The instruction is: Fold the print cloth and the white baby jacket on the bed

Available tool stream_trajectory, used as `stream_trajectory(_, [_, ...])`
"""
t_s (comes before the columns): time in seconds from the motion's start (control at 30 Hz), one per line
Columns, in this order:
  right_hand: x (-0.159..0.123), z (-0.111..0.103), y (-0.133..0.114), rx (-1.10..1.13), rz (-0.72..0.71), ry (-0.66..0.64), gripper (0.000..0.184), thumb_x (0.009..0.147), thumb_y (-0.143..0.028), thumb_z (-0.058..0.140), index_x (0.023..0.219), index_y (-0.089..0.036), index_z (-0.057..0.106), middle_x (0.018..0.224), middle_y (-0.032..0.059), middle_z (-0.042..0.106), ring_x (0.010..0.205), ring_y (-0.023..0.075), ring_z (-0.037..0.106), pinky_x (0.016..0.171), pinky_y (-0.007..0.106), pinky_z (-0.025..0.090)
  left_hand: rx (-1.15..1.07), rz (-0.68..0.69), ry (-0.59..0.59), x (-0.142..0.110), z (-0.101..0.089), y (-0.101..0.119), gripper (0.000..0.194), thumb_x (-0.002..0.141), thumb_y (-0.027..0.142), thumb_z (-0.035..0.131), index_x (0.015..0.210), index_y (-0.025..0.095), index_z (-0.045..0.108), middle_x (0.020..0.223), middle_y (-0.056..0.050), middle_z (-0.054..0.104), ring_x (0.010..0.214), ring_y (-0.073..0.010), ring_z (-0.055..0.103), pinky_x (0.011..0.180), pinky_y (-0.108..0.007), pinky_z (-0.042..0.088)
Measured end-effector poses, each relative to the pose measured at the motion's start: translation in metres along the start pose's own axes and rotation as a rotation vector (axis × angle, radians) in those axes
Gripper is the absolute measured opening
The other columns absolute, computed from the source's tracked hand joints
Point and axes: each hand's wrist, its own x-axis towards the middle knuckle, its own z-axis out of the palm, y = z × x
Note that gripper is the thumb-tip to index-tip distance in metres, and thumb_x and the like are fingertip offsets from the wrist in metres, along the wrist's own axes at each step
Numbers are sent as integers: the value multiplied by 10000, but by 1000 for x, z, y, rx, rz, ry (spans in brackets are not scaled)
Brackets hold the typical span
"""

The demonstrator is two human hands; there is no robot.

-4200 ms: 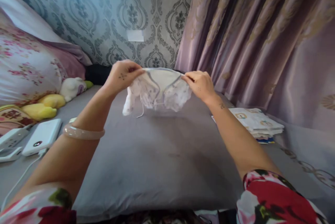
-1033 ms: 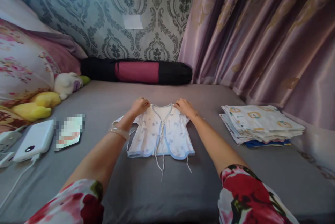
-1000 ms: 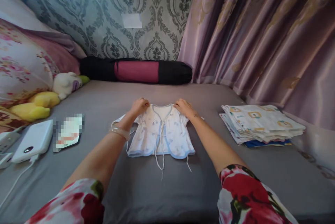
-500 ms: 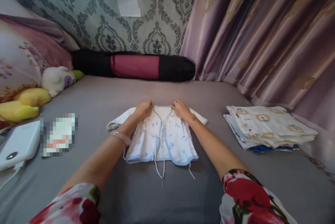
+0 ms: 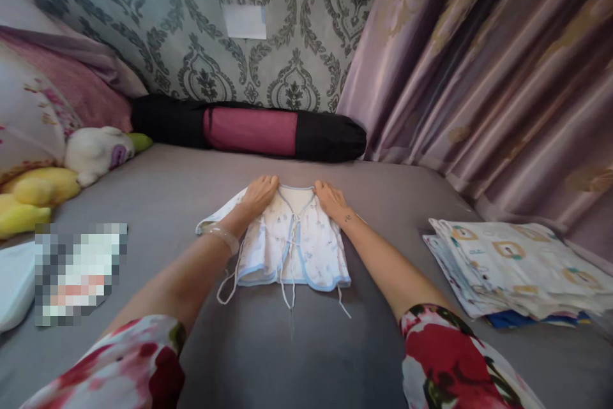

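Observation:
A small white baby shirt [image 5: 293,244] with blue trim and tie strings lies front-up on the grey bed sheet [image 5: 297,358], its sleeves spread to either side. My left hand [image 5: 261,192] rests flat on the shirt's left shoulder, fingers stretched out. My right hand [image 5: 329,198] lies flat on the right shoulder, next to the neckline. Neither hand holds anything. A pale bangle [image 5: 221,238] is on my left wrist.
A stack of folded printed cloths [image 5: 517,263] lies at the right. A black and maroon roll [image 5: 249,131] lies along the wall. A white plush toy [image 5: 96,150], a yellow one [image 5: 29,195], a blurred-out flat item [image 5: 79,272] and a white device [image 5: 14,282] are at the left. Curtains [image 5: 479,77] hang at the right.
The shirt, held up in the air 4.2 s ago, now lies flat on the bed. My hands went from closed on its shoulders to flat on them. The view shifted right.

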Motion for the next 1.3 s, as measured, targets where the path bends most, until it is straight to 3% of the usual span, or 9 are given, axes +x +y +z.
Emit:
stream_trajectory(0.2, [28, 7, 4, -23, -13, 3, 286, 1043, -252, 264, 1166, -156, 504, 1192, 162, 603, 1066, 228, 592, 821, 285, 442, -94, -8, 46, 27, 10, -14, 311, 991, 258, 298, 1041, 129, 577, 1049, -184, 615, 1047, -279, 561, 897, -375, 387])
stream_trajectory(0.33, [37, 15, 6, 44, -7, -11, 288, 1033, -255, 299, 1187, -149, 518, 1194, 161, 611, 1082, 241, 595, 845, 310, 449, -78, -2, -10, 32, 12, -14, 316, 980, 229, 292, 1060, 118, 577, 1053, -205, 626, 1044, -300, 569, 885, -394, 395])
stream_trajectory(0.47, [42, 16, 19, 260, 88, -67, 331, 1024, -368, 350, 1174, -168, 568, 1227, 142, 625, 1097, 231, 602, 874, 298, 441, -46, -53, -48, 25, 0, 1, 275, 952, 231, 374, 1124, 116, 554, 1146, -210, 609, 1096, -305, 561, 916, -398, 395])
stream_trajectory(0.57, [40, 10, 40, 464, 192, -148, 487, 1031, -451, 262, 1047, -155, 648, 1134, 140, 680, 1069, 229, 621, 873, 280, 439, -67, -80, -38, 10, -13, 23, 294, 937, 250, 410, 1176, 140, 542, 1228, -194, 583, 1143, -313, 538, 937, -423, 399])
stream_trajectory(0.67, [24, 5, 67, 629, 315, -218, 582, 1020, -514, 238, 894, -161, 684, 995, 126, 714, 972, 225, 652, 826, 277, 461, -145, -2, -77, -11, -24, 49, 306, 935, 272, 422, 1199, 173, 542, 1247, -155, 592, 1181, -300, 526, 957, -425, 405])
stream_trajectory(0.8, [-17, 1, 95, 813, 497, -301, 550, 987, -575, 319, 819, -177, 659, 803, 88, 694, 730, 200, 649, 664, 284, 488, -267, 118, -153, -40, -31, 85, 326, 926, 289, 453, 1232, 209, 537, 1294, -122, 586, 1224, -279, 514, 978, -413, 411])
stream_trajectory(1.0, [-74, -10, 109, 1011, 561, -387, 250, 889, -356, 645, 721, -172, 638, 650, 8, 635, 554, 117, 558, 565, 222, 452, -300, 95, -226, -72, -34, 121, 329, 926, 284, 460, 1228, 186, 545, 1277, -138, 593, 1228, -291, 518, 969, -422, 424])
stream_trajectory(1.17, [-87, -10, 108, 917, 623, -254, 48, 831, -192, 675, 796, -160, 674, 634, -24, 625, 532, 77, 530, 533, 160, 425, -300, 9, -219, -92, -25, 130, 303, 934, 311, 447, 1189, 191, 559, 1278, -128, 582, 1220, -292, 515, 949, -425, 439])
stream_trajectory(1.3, [-79, 0, 109, 831, 679, -118, 128, 879, -191, 583, 938, -142, 685, 788, 24, 696, 638, 103, 606, 565, 159, 435, -337, 4, -120, -101, -12, 132, 277, 933, 306, 453, 1166, 209, 570, 1333, -119, 541, 1268, -262, 472, 1009, -403, 407])
